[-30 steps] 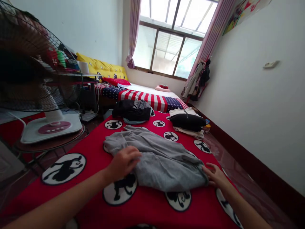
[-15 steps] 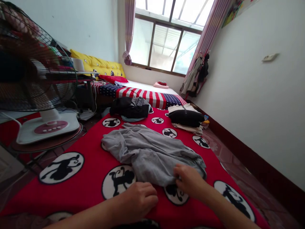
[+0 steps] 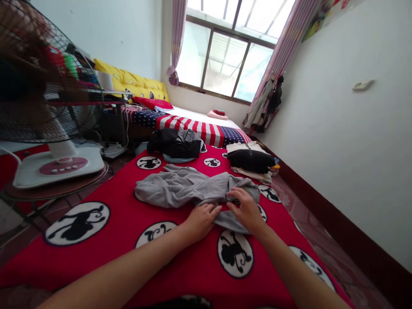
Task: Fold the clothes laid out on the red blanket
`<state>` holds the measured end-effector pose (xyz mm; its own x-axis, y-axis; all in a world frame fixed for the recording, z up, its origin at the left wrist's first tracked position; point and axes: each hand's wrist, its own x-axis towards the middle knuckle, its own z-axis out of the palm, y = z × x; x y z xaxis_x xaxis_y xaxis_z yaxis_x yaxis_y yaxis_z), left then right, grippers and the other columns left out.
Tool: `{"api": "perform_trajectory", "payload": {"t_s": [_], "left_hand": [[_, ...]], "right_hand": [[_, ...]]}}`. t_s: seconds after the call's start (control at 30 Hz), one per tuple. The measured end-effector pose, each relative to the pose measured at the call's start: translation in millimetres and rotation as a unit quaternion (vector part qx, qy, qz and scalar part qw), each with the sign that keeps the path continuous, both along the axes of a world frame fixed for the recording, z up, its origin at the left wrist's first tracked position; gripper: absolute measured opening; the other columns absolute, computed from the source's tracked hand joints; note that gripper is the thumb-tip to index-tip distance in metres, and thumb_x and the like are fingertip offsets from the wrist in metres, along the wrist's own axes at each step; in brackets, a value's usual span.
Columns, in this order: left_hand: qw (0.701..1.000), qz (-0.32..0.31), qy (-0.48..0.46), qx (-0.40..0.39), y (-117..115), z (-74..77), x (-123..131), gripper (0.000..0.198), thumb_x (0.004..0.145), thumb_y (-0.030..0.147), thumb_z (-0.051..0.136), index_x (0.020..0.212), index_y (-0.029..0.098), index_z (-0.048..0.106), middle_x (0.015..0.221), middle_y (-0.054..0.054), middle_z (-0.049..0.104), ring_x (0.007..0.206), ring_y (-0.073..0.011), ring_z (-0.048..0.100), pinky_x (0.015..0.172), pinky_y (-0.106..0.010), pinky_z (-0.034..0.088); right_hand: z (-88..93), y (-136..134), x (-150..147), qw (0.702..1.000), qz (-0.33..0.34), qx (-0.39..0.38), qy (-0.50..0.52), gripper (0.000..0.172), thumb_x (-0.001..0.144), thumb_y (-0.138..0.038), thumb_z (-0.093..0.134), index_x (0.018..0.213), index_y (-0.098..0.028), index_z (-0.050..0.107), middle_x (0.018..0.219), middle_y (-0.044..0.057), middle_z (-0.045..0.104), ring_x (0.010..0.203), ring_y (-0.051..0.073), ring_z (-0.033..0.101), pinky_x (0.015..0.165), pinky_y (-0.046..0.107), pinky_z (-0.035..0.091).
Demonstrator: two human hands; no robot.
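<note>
A grey garment (image 3: 180,187) lies crumpled on a red blanket (image 3: 122,214) printed with black monkey circles. My left hand (image 3: 201,220) grips the garment's near edge with curled fingers. My right hand (image 3: 246,208) rests on the garment's right part, fingers bent and pinching the cloth. The near part of the garment is bunched and folded away from me.
A dark heap of clothes (image 3: 177,145) and a folded stack with a black piece on top (image 3: 251,159) lie farther back on the blanket. A standing fan (image 3: 48,107) is at the left. A striped bed (image 3: 199,128) and a window (image 3: 225,64) are behind. A white wall (image 3: 347,128) is at the right.
Both hands moved from the garment's near edge forward, carrying the cloth's near part up and away from me. The garment now looks narrower and more bunched.
</note>
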<state>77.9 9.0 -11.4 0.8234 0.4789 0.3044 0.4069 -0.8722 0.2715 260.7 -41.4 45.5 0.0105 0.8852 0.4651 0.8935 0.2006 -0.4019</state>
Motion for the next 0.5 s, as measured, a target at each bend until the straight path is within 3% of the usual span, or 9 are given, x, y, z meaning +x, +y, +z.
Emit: {"api": "perform_trajectory", "payload": {"t_s": [0.1, 0.23, 0.3, 0.4, 0.5], "left_hand": [[0.998, 0.011, 0.039, 0.041, 9, 3.0, -7, 0.034, 0.084, 0.009, 0.041, 0.111, 0.016, 0.059, 0.102, -0.013, 0.060, 0.099, -0.0252, 0.055, 0.081, -0.036, 0.048], [0.999, -0.021, 0.045, 0.023, 11, 30.0, -41, 0.021, 0.072, 0.008, 0.049, 0.085, 0.018, 0.062, 0.085, -0.007, 0.061, 0.083, -0.0207, 0.057, 0.071, -0.029, 0.046], [0.999, -0.034, 0.031, -0.009, 16, 52.6, -70, 0.013, 0.070, 0.012, 0.048, 0.073, 0.018, 0.060, 0.077, -0.004, 0.061, 0.075, -0.0182, 0.057, 0.070, -0.027, 0.043], [0.995, -0.051, 0.024, -0.080, 37, 84.1, -126, 0.016, 0.069, 0.016, 0.043, 0.062, 0.017, 0.057, 0.067, -0.001, 0.059, 0.071, -0.0157, 0.055, 0.072, -0.025, 0.042], [0.973, 0.058, -0.055, -0.215, 75, 96.8, -185, 0.026, 0.074, 0.030, 0.040, 0.066, 0.015, 0.059, 0.067, 0.000, 0.062, 0.069, -0.0156, 0.056, 0.069, -0.025, 0.045]], "right_hand": [[-29.4, -22, -2, 0.994, 0.018, -0.110, -0.008, 0.030, 0.073, -0.016, 0.058, 0.103, -0.020, 0.062, 0.122, 0.010, 0.056, 0.112, 0.025, 0.054, 0.096, 0.040, 0.042], [-36.8, -37, 7, 0.990, 0.031, -0.134, 0.022, 0.021, 0.075, -0.017, 0.057, 0.095, -0.021, 0.065, 0.118, 0.009, 0.058, 0.110, 0.023, 0.056, 0.096, 0.038, 0.042], [-32.3, -41, 15, 0.992, 0.026, -0.116, 0.049, 0.017, 0.079, -0.020, 0.055, 0.092, -0.021, 0.066, 0.114, 0.008, 0.060, 0.107, 0.022, 0.057, 0.094, 0.037, 0.044], [-27.8, -44, 27, 0.991, 0.000, -0.087, 0.100, 0.015, 0.081, -0.024, 0.053, 0.087, -0.021, 0.066, 0.109, 0.008, 0.062, 0.102, 0.021, 0.059, 0.085, 0.034, 0.049], [-30.4, -38, 38, 0.986, -0.046, -0.056, 0.153, 0.014, 0.080, -0.028, 0.054, 0.085, -0.020, 0.065, 0.106, 0.008, 0.064, 0.091, 0.020, 0.062, 0.075, 0.031, 0.052]]}}
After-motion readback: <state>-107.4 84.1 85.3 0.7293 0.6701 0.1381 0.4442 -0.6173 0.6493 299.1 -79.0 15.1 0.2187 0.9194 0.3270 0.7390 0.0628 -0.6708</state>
